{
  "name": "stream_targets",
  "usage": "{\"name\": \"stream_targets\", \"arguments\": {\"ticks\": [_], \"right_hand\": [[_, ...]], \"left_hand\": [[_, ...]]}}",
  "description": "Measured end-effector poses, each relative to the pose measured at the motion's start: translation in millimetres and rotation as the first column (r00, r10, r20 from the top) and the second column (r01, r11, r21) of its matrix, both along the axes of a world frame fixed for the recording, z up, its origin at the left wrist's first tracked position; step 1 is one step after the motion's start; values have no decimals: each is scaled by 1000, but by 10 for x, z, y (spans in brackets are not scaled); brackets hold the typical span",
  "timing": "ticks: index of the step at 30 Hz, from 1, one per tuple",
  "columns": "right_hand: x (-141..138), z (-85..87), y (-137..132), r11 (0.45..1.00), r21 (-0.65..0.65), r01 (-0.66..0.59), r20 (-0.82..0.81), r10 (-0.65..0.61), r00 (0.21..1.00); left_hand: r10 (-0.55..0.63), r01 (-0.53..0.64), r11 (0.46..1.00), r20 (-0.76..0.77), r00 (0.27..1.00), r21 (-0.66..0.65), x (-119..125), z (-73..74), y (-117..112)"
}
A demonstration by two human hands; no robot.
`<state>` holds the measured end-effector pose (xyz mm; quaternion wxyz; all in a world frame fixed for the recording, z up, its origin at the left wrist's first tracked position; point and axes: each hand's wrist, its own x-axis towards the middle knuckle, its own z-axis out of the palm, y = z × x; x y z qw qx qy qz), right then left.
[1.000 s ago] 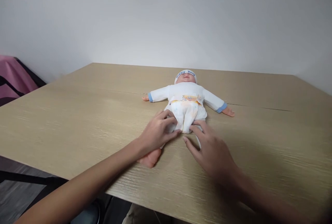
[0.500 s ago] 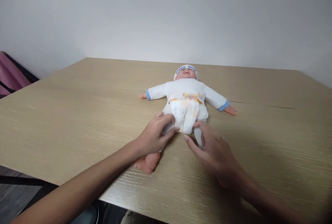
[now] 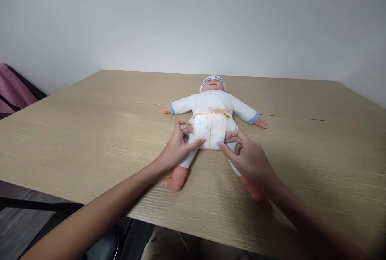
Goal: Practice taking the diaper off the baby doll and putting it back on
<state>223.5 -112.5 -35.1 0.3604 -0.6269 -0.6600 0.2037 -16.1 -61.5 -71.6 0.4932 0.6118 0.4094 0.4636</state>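
Fingers of the left hand are spread open against the diaper at one hip of the baby doll, with the thumb laid along the diaper's lower edge. The right hand sets thumb and forefinger on the diaper's opposite edge; whether they pinch it I cannot tell. The diaper sits between both hands, wrapped around the doll, which lies on its back on the wooden table.

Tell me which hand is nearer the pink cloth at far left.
Left. The left hand touches the doll's white nappy on the side toward the pink cloth; the right hand touches the nappy's far side.
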Motion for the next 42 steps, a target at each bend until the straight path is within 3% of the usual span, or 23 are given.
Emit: {"name": "stream_targets", "arguments": {"ticks": [3, 8, 12, 15, 17, 20, 25, 29, 32, 36, 39, 42], "right_hand": [[9, 32, 6, 999, -5, -38, 30, 38, 999], [-43, 13, 0, 992, 16, -128, 163, 123, 979], [-70, 1, -16, 993, 58, -107, 116, 100, 988], [-63, 18, -34, 999, 10, -37, 7, 37, 999], [-50, 33, -42, 999, -37, 6, -26, -7, 1000], [-17, 54, -26, 995, -96, 21, -64, -28, 998], [56, 73, 71, 981, -188, -58, -193, 21, 981], [83, 97, 127, 963, -212, -164, -374, 75, 924], [92, 152, 121, 960, -210, -186, -464, 69, 883], [120, 184, 83, 967, -225, -124, -446, 11, 895], [136, 115, 77, 976, -203, -76, -421, -17, 907], [138, 13, 96, 993, -112, 18, -295, -50, 954]], "left_hand": [[9, -5, 999, -102, 995, 47, -27, 24, -12], [-72, 103, 991, -304, 950, 89, -24, 125, 70], [-199, 194, 979, -87, 976, -62, 8, 199, 120], [-250, 268, 940, 107, 962, -212, 0, 222, 121], [-259, 291, 921, 152, 954, -260, -18, 229, 118], [-262, 292, 918, 144, 954, -267, -47, 237, 122], [-288, 314, 917, 134, 948, -247, -84, 251, 141], [-277, 292, 925, 94, 956, -244, -88, 266, 160], [-257, 296, 904, 160, 953, -310, -89, 276, 170], [-204, 274, 882, 214, 955, -384, -133, 260, 193], [-195, 240, 905, 157, 968, -353, -181, 236, 221], [-182, 203, 935, 98, 978, -291, -207, 220, 228]]}}
